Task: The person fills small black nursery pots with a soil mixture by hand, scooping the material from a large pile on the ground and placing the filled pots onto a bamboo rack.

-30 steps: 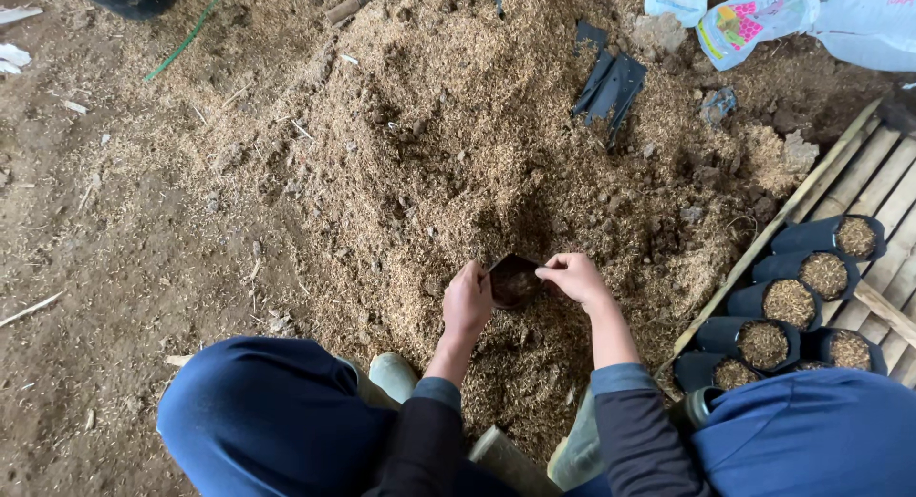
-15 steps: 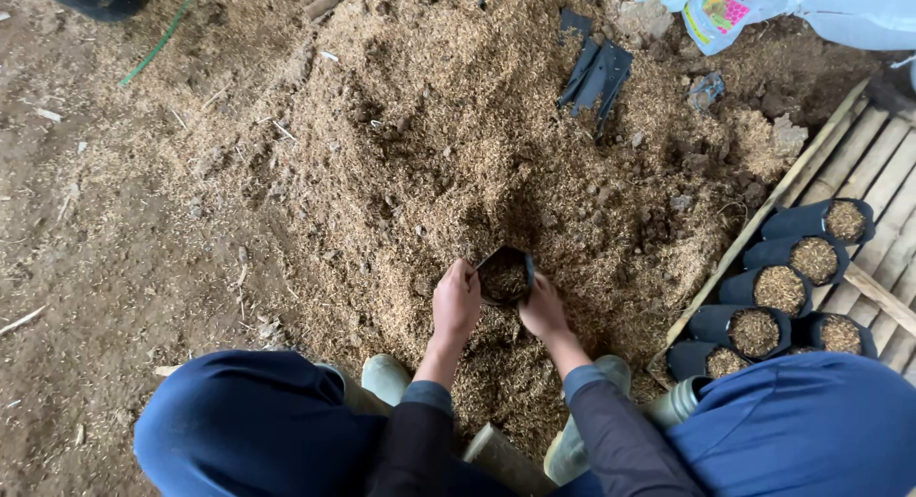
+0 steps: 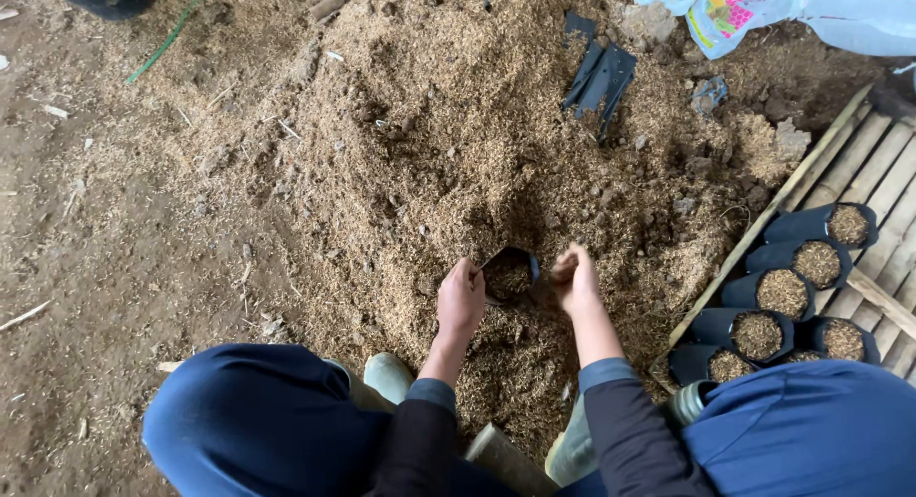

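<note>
A small black plastic grow bag [image 3: 510, 272], partly filled with brown soil mix, sits tilted at the foot of a big heap of husk and soil mix [image 3: 458, 144]. My left hand [image 3: 461, 299] grips the bag's left rim. My right hand [image 3: 575, 279] is just to the right of the bag, fingers curled around a scoop of the mix, touching the heap. My knees in blue trousers frame the bottom of the view.
Several filled black grow bags [image 3: 782, 293] stand in rows on a slatted wooden pallet [image 3: 863, 163] at the right. Empty black bags [image 3: 599, 77] lie on the heap's far side. White printed sacks [image 3: 754, 10] sit top right. Bare dirt floor [image 3: 86, 230] lies left.
My right hand has shifted from the bag's rim down and out to its right side, gathering mix. The view has drifted slightly; the left hand still holds the bag.
</note>
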